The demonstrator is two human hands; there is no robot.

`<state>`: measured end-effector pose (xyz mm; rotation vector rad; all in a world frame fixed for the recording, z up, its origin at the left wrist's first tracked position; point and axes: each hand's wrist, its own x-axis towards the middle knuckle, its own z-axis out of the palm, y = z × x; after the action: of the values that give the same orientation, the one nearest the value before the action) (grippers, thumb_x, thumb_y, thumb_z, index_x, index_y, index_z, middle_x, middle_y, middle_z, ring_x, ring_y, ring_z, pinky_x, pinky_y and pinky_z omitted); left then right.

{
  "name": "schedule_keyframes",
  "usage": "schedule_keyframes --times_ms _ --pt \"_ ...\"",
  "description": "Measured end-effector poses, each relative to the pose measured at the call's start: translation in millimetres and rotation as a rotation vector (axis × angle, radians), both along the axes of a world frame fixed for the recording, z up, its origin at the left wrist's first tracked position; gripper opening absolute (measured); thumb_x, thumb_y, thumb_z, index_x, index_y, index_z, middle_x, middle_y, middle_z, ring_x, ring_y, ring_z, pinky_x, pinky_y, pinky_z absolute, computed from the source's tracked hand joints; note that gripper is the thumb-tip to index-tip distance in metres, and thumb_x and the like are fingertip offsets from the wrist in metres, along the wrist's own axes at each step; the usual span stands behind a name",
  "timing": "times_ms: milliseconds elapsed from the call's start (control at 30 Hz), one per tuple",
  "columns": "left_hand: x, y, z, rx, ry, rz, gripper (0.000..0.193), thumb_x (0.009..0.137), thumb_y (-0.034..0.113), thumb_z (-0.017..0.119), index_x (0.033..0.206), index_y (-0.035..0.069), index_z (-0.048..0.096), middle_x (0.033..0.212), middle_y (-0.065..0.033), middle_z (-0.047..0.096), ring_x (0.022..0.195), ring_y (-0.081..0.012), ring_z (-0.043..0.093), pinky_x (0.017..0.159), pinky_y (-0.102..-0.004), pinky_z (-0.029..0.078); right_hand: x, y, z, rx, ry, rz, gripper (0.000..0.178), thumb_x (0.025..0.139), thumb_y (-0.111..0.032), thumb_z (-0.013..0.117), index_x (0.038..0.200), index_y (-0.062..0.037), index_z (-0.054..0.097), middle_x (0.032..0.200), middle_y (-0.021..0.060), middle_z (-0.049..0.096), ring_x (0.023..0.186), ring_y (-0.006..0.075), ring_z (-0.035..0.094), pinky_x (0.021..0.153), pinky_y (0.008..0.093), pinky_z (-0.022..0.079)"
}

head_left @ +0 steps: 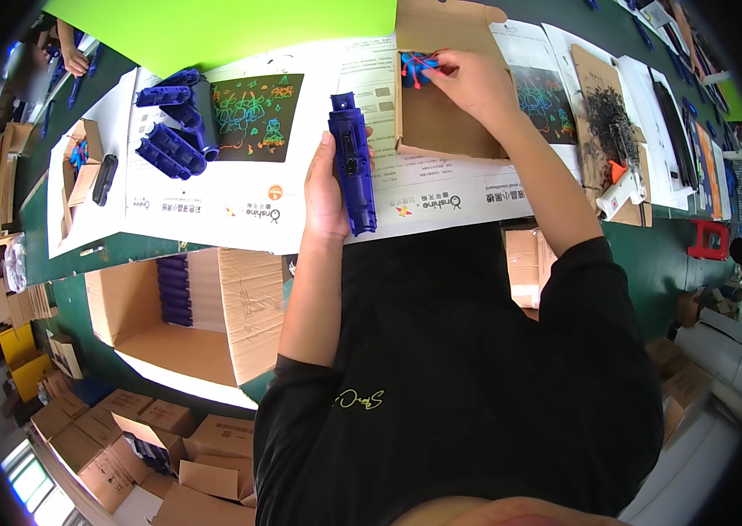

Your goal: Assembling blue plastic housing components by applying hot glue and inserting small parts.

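My left hand (pixel 327 202) is closed round a long dark-blue plastic shell (pixel 352 167), held upright over the printed white sheet, with a black piece set in its middle. At the far end of a shallow open cardboard box (pixel 441 127), my right hand (pixel 476 83) pinches small blue parts with red wires (pixel 415 68). The exact kind of these parts is too small to tell. Several more dark-blue shells (pixel 176 127) lie in a loose pile at the left, overlapping a dark picture printed on the sheet (pixel 257 118).
A green sheet (pixel 222 26) covers the far side. At right are cardboard with black small pieces (pixel 603 101) and a white tool with an orange part (pixel 624 184). A small box (pixel 80 167) stands left; a large carton (pixel 253 307) holds stacked shells below the table edge.
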<state>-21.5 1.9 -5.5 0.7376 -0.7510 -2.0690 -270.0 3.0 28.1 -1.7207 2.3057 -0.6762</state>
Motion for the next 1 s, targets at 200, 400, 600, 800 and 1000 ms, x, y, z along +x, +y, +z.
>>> schedule_keyframes --times_ms 200,400,600,800,1000 --pt "3 0 3 -0.004 -0.006 -0.004 0.046 0.102 0.036 0.032 0.121 -0.002 0.050 0.108 -0.0119 0.060 0.080 -0.0155 0.056 0.071 -0.0275 0.048 -14 23 27 -0.074 0.214 -0.119 0.024 0.076 -0.024 0.069 0.093 -0.0059 0.067 0.078 0.0089 0.068 0.070 0.0204 0.066 0.066 0.0318 0.051" --pt "2 -1 1 -0.014 0.008 -0.010 0.046 0.102 0.035 0.031 0.121 -0.002 0.050 0.110 -0.0129 0.061 0.082 -0.0157 0.056 0.072 -0.0286 0.048 -14 48 51 -0.279 -0.040 0.008 0.024 0.082 -0.008 0.065 0.106 -0.0060 0.065 0.097 0.0048 0.067 0.071 0.0117 0.063 0.064 0.0247 0.050" --pt "2 -1 1 -0.002 -0.008 -0.006 0.046 0.102 0.035 0.031 0.121 -0.001 0.050 0.110 -0.0132 0.061 0.082 -0.0157 0.056 0.073 -0.0286 0.048 4 60 49 -0.361 -0.512 0.189 0.022 0.086 -0.004 0.064 0.108 -0.0013 0.064 0.101 0.0053 0.066 0.080 0.0102 0.064 0.071 0.0215 0.051" --pt "1 -1 -1 0.005 -0.003 0.000 0.046 0.102 0.036 0.031 0.120 -0.001 0.051 0.109 -0.0130 0.061 0.081 -0.0158 0.057 0.073 -0.0285 0.048 -10 62 43 -0.375 -0.705 0.061 0.023 0.087 -0.006 0.064 0.110 0.0010 0.063 0.103 0.0097 0.067 0.089 0.0127 0.065 0.081 0.0229 0.051" --pt "3 0 0 -0.011 -0.019 -0.002 0.046 0.101 0.037 0.032 0.120 -0.001 0.051 0.109 -0.0128 0.061 0.081 -0.0157 0.057 0.073 -0.0282 0.048 -4 67 47 -0.317 -0.940 0.136 0.022 0.087 -0.004 0.063 0.109 -0.0006 0.064 0.105 0.0092 0.067 0.090 0.0141 0.064 0.083 0.0248 0.051"
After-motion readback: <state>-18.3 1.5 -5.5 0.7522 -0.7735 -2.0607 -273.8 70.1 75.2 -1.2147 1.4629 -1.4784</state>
